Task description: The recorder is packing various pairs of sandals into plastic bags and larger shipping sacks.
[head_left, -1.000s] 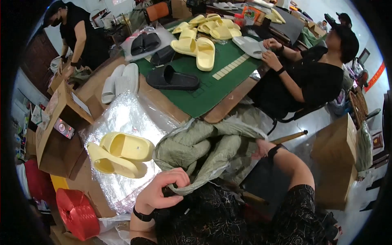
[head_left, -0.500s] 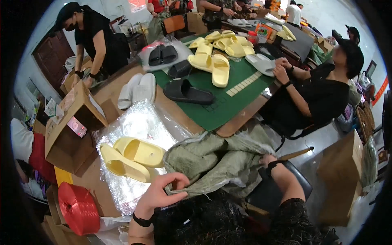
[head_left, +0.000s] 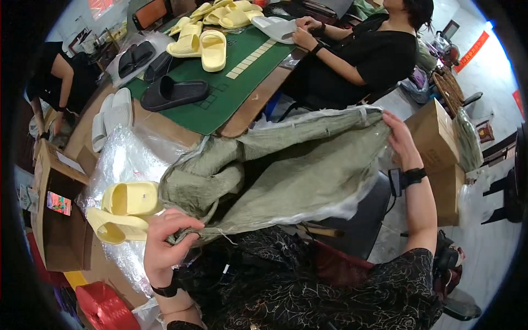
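A grey-green woven sack (head_left: 308, 170) is stretched between my two hands, its mouth spread wide and its inside dark. My left hand (head_left: 168, 239) pinches the near left part of the rim, from which a loose thread hangs. At the far right corner of the mouth, my right hand (head_left: 402, 140) grips the edge. Just beyond my left hand, a pair of yellow slide sandals (head_left: 129, 199) lies on silvery plastic wrapping (head_left: 124, 157). The sack's lower part is folded and partly hidden.
A green mat (head_left: 220, 102) carries a black slide (head_left: 173, 93) and several yellow slides (head_left: 213, 50). Left are an open carton (head_left: 63, 220) and a red twine roll (head_left: 104, 308). A seated co-worker (head_left: 357, 55) holds a white slide (head_left: 274, 28). Cartons (head_left: 434, 137) stand at right.
My right hand has moved up and right, pulling the sack's mouth wide. My left hand keeps its grip on the rim. The whole view has shifted toward the right.
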Demonstrator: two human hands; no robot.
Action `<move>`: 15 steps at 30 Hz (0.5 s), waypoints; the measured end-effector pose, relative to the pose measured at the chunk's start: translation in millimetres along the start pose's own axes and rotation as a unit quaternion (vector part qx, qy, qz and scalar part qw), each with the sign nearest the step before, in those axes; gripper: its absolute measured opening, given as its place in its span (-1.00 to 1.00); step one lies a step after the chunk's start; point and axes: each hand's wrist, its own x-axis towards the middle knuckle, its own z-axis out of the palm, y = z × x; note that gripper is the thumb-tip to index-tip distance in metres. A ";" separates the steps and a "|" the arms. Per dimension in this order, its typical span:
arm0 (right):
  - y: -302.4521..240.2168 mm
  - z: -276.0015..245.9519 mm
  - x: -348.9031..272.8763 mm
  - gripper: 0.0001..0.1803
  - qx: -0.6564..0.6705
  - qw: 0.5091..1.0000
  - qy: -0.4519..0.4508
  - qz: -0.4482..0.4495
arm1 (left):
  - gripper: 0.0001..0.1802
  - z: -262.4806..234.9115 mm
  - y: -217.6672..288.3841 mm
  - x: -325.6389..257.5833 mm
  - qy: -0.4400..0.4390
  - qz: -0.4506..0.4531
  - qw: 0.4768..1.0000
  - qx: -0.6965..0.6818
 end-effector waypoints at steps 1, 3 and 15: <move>-3.2 -23.7 8.4 -0.48 -0.030 0.999 0.015 -0.017 | -0.68 2.4 3.8 -0.4 -0.034 0.005 0.999 -0.007; 9.3 -62.3 29.6 -0.53 -0.070 0.995 0.057 -0.031 | -0.67 11.6 10.6 0.8 -0.066 0.013 0.998 -0.015; 65.9 -67.8 114.6 -0.51 -0.240 0.946 0.157 -0.153 | -0.44 95.8 19.3 3.3 -0.340 0.053 0.938 -0.032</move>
